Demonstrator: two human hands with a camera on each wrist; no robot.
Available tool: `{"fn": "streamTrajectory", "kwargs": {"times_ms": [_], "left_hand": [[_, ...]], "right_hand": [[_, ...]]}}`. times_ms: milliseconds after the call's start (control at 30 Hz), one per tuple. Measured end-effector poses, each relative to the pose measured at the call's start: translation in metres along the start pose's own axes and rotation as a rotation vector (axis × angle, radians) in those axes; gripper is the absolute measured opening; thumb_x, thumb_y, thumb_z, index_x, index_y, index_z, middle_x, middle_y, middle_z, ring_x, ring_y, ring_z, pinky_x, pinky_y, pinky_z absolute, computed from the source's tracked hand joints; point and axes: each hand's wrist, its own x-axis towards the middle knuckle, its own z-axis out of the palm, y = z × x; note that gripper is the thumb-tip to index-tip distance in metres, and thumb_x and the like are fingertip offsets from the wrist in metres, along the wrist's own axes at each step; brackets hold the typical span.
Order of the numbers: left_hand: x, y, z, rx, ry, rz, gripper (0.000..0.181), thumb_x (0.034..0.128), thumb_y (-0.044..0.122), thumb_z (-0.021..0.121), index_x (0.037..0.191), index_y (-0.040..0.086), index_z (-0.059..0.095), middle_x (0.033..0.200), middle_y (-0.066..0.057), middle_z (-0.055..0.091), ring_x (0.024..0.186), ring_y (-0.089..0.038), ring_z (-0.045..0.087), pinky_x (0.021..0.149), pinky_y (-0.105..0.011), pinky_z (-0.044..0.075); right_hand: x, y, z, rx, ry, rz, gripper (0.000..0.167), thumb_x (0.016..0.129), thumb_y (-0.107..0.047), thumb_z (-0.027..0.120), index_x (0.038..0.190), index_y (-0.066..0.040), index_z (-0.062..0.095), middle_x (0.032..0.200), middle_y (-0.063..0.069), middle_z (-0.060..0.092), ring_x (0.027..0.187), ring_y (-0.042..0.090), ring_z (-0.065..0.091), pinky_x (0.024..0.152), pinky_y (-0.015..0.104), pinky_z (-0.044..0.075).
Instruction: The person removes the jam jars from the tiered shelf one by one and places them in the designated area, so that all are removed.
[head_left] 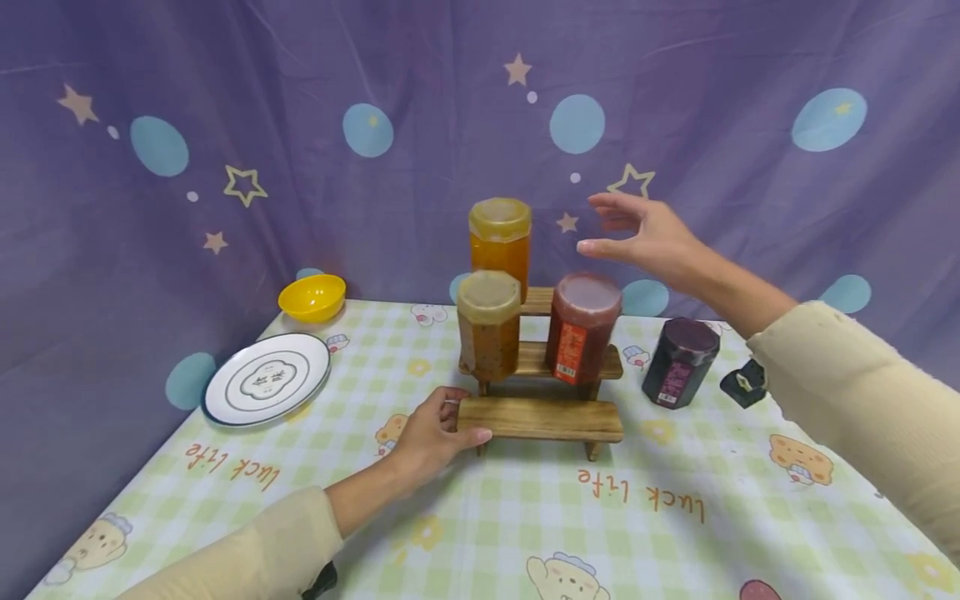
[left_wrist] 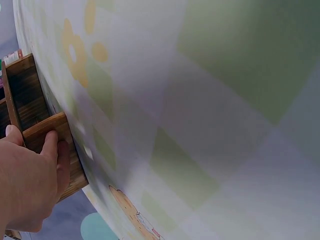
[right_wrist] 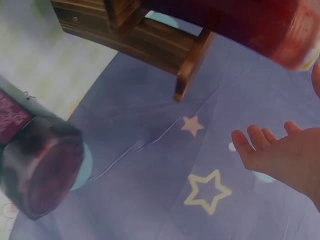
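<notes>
A stepped wooden rack stands mid-table. My left hand grips the left end of its lowest step; the left wrist view shows thumb and fingers around the wooden rack. On the middle step are a jar with brownish contents at the left and a red jar at the right. An orange jar sits on the top step, partly hidden. My right hand hovers above and right of the red jar, thumb and fingers apart, holding nothing. In the right wrist view the red jar is apart from it.
A dark purple jar stands right of the rack, beside a small black box with a ring. At the left are a white plate and a yellow bowl. A purple curtain hangs behind the checked tablecloth.
</notes>
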Motion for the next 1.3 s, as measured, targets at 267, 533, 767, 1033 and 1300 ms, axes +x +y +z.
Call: {"fn": "streamTrajectory", "kwargs": {"times_ms": [267,533,767,1033,1300], "left_hand": [[0.000,-0.001,0.001,-0.004,-0.005,-0.002,0.063,0.0787,0.025,0.081,0.130,0.008,0.049,0.124,-0.012,0.056,0.095,-0.021,0.048,0.075,-0.031,0.044],[0.002,-0.002,0.003,-0.023,-0.015,0.003,0.061,0.0787,0.023,0.081,0.128,0.008,0.050,0.088,-0.005,0.046,0.074,-0.017,0.040,0.058,-0.026,0.034],[0.001,-0.001,0.002,-0.028,-0.012,-0.003,0.061,0.0787,0.021,0.081,0.129,0.008,0.049,0.090,-0.006,0.047,0.073,-0.016,0.039,0.057,-0.025,0.034],[0.001,0.001,0.001,-0.038,-0.017,-0.005,0.062,0.0789,0.021,0.081,0.130,0.008,0.049,0.096,-0.007,0.050,0.074,-0.017,0.040,0.057,-0.025,0.035],[0.002,0.001,0.001,-0.031,-0.011,-0.005,0.062,0.0787,0.022,0.081,0.129,0.008,0.049,0.099,-0.008,0.051,0.075,-0.017,0.041,0.058,-0.025,0.035]], "right_hand": [[0.010,-0.015,0.009,0.001,-0.064,-0.021,0.075,0.082,-0.033,0.077,0.145,-0.013,0.042,0.141,0.013,0.046,0.129,0.028,0.044,0.103,0.047,0.038],[0.021,-0.026,0.015,-0.023,-0.132,-0.003,0.078,0.083,-0.034,0.076,0.148,-0.016,0.038,0.145,0.014,0.043,0.133,0.029,0.040,0.108,0.046,0.032],[0.034,-0.031,0.030,-0.066,-0.190,-0.007,0.092,0.081,-0.040,0.077,0.153,-0.017,0.024,0.150,0.013,0.036,0.136,0.027,0.037,0.109,0.046,0.032],[0.042,-0.036,0.047,-0.049,-0.224,-0.067,0.094,0.082,-0.034,0.077,0.153,-0.011,0.019,0.141,0.013,0.046,0.128,0.027,0.046,0.101,0.043,0.041],[0.049,-0.046,0.059,-0.051,-0.203,-0.091,0.085,0.082,-0.030,0.078,0.148,-0.007,0.030,0.127,0.012,0.054,0.113,0.024,0.051,0.098,0.039,0.041]]}}
